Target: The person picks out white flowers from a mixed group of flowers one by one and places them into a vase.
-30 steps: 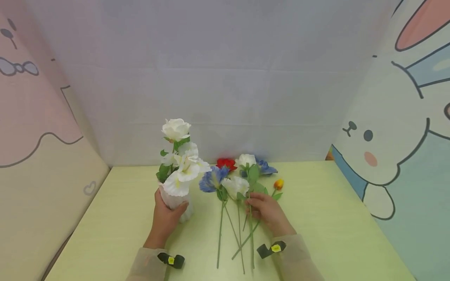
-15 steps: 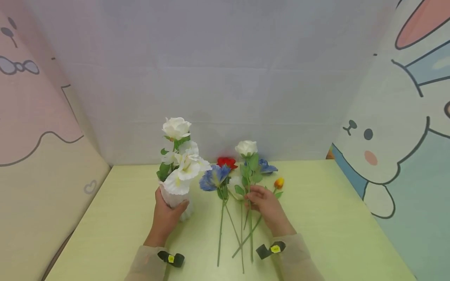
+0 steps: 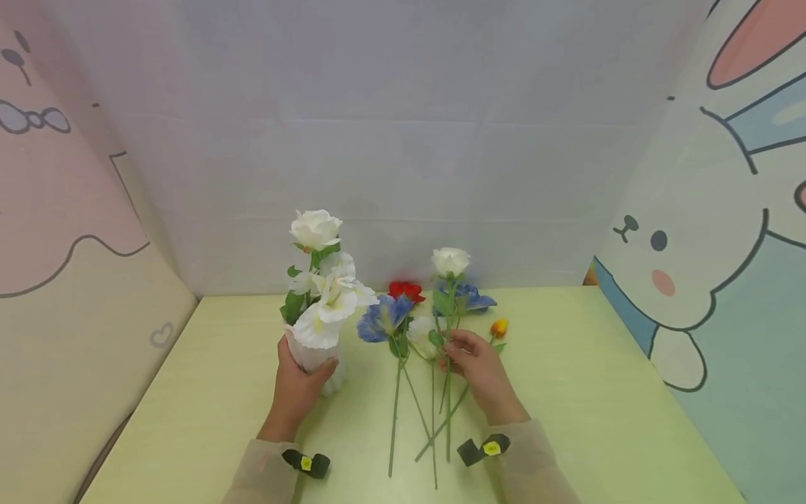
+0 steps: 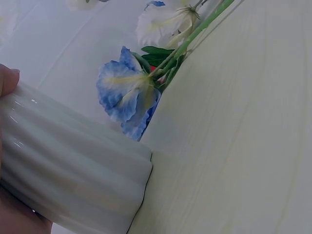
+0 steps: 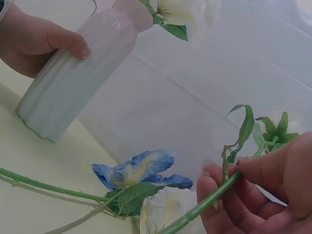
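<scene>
1. Head view: left hand, fingers curled round a white vase of white flowers, standing on the counter.
2. Right hand, fingers pinching the stem of a white rose, bloom raised.
3. Blue flower and orange tulip, left and right of the rose.
4. Red flower, near the pale backdrop.

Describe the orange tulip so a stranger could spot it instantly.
On the pale yellow table, find the right hand, pinching the stem of a white rose. Just beyond that hand, at the far right of the loose flowers, is the orange tulip. Its small orange-yellow bloom matches no neighbour's colour.
</scene>
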### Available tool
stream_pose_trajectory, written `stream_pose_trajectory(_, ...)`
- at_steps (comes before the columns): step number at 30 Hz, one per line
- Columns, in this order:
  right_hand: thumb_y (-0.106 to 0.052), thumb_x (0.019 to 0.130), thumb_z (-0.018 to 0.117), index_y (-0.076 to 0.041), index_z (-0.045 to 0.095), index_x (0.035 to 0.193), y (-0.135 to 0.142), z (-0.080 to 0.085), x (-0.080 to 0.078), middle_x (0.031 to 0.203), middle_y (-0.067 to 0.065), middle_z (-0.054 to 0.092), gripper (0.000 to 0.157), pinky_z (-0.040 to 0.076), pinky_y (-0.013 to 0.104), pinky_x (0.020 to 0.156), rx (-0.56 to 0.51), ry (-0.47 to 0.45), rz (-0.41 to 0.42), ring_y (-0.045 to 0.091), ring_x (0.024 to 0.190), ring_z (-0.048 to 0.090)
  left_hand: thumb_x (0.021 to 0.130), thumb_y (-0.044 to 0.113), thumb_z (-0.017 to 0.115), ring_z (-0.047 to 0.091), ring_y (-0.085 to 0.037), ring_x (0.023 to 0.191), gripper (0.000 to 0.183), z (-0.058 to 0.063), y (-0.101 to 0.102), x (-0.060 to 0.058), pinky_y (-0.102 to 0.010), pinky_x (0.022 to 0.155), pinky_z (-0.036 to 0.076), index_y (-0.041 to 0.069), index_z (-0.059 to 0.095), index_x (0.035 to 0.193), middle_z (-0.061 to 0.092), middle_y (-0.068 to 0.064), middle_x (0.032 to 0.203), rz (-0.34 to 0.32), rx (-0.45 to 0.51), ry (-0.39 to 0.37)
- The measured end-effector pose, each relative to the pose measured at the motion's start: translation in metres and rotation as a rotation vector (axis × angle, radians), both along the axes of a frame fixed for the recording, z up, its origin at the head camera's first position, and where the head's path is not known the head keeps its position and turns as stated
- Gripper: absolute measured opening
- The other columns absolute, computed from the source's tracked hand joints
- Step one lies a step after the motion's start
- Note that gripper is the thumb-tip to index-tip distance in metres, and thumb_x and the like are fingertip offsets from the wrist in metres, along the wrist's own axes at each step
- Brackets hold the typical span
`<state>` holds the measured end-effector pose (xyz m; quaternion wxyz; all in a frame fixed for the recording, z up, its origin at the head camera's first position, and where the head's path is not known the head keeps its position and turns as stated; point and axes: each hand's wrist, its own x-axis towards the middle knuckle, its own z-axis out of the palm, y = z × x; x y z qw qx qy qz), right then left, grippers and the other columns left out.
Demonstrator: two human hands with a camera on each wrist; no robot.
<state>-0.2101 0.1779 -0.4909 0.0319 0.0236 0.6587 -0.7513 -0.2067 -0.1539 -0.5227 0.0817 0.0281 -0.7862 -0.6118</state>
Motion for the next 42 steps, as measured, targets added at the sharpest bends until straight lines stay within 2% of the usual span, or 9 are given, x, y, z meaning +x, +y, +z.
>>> stream_pose_trajectory(3, 0.006, 0.101, 0.058, 0.01, 0.06, 0.128, -0.002, 0.0, 0.0, 0.103, 0.014, 0.067, 0.028, 0.059, 0.034, 0.079, 0.005, 0.013, -0.008, 0.02, 0.08, 0.069, 0.087, 0.016, 0.081, 0.04, -0.043, 0.135, 0.097, 0.0, -0.001, 0.001, -0.065, 0.111, 0.029, 0.013, 0.015, 0.157, 0.039, -0.019, 0.149, 0.002, 0.004, -0.001)
stream_pose_trajectory(9, 0.007, 0.1, 0.059, 0.011, 0.062, 0.124, -0.004, 0.002, 0.0, 0.102, 0.012, 0.069, 0.025, 0.059, 0.037, 0.081, 0.057, 0.068, -0.012, 0.022, 0.089, 0.068, 0.087, 0.014, 0.081, 0.041, -0.041, 0.134, 0.096, 0.0, 0.0, 0.0, -0.063, 0.111, 0.029, 0.012, 0.016, 0.157, 0.04, -0.019, 0.148, -0.003, 0.026, 0.022)
stream_pose_trajectory(19, 0.007, 0.098, 0.062, 0.009, 0.062, 0.12, -0.015, 0.014, 0.006, 0.103, 0.014, 0.066, 0.022, 0.059, 0.035, 0.079, 0.139, 0.081, -0.01, 0.029, 0.091, 0.068, 0.086, 0.014, 0.082, 0.042, -0.041, 0.131, 0.097, -0.002, 0.0, -0.001, -0.061, 0.109, 0.031, 0.012, 0.015, 0.157, 0.041, -0.019, 0.145, -0.003, 0.013, 0.02)
stream_pose_trajectory(23, 0.005, 0.097, 0.064, 0.007, 0.059, 0.119, -0.023, 0.016, 0.008, 0.105, 0.016, 0.064, 0.022, 0.059, 0.036, 0.078, 0.178, 0.109, 0.066, 0.026, 0.09, 0.068, 0.086, 0.015, 0.082, 0.043, -0.041, 0.13, 0.097, -0.001, 0.0, -0.001, -0.06, 0.108, 0.032, 0.013, 0.016, 0.157, 0.041, -0.019, 0.144, -0.001, 0.013, 0.016)
stream_pose_trajectory(28, 0.005, 0.097, 0.063, 0.008, 0.057, 0.119, -0.026, 0.017, 0.009, 0.106, 0.02, 0.064, 0.022, 0.06, 0.037, 0.077, 0.194, 0.162, 0.17, 0.03, 0.091, 0.069, 0.086, 0.014, 0.082, 0.044, -0.04, 0.128, 0.097, -0.001, 0.001, 0.0, -0.059, 0.107, 0.033, 0.014, 0.017, 0.157, 0.042, -0.019, 0.143, 0.001, 0.021, 0.025)
stream_pose_trajectory(38, -0.001, 0.101, 0.062, 0.009, 0.057, 0.113, -0.025, 0.028, 0.007, 0.1, 0.016, 0.066, 0.017, 0.06, 0.039, 0.076, 0.19, 0.264, 0.305, 0.021, 0.083, 0.069, 0.086, 0.014, 0.082, 0.043, -0.04, 0.13, 0.097, -0.002, 0.0, 0.0, -0.06, 0.108, 0.032, 0.013, 0.016, 0.157, 0.041, -0.019, 0.145, -0.003, 0.024, 0.028)
stream_pose_trajectory(42, -0.002, 0.101, 0.063, 0.008, 0.057, 0.111, -0.026, 0.035, 0.006, 0.098, 0.015, 0.067, 0.016, 0.061, 0.041, 0.075, 0.196, 0.279, 0.329, 0.027, 0.083, 0.07, 0.085, 0.013, 0.083, 0.044, -0.039, 0.127, 0.096, -0.003, 0.0, 0.0, -0.059, 0.106, 0.034, 0.013, 0.018, 0.156, 0.043, -0.019, 0.143, -0.004, 0.031, 0.042)
